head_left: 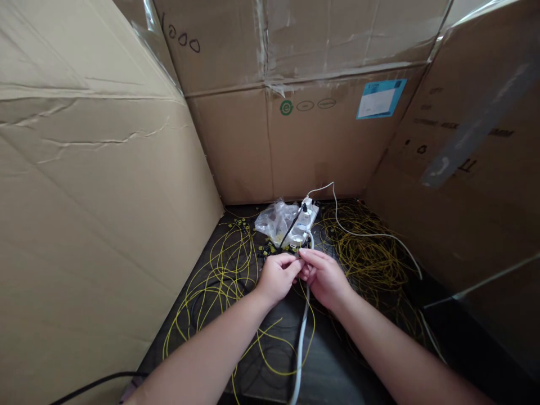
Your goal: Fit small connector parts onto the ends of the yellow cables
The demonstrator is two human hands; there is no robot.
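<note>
My left hand (277, 277) and my right hand (324, 277) meet fingertip to fingertip over the dark surface, both closed in a pinch. Between them they hold a thin yellow wire (313, 322), which hangs below the fingers and loops to the left. The fingers hide the pinched end, and a tiny dark and yellow bit shows at the right fingertips. Just beyond the hands, small black and yellow parts (266, 248) lie beside a white power strip (304, 220) with a black plug (304, 208) in it. Next to the strip is a crumpled clear plastic bag (276, 220).
Loose yellow wires (217, 287) spread at left, and a dense tangle of yellow wire (371, 242) lies at right. A white cable (300, 349) runs beneath my hands. Large cardboard boxes (236, 146) wall in the back, left and right. A black cable (101, 381) crosses lower left.
</note>
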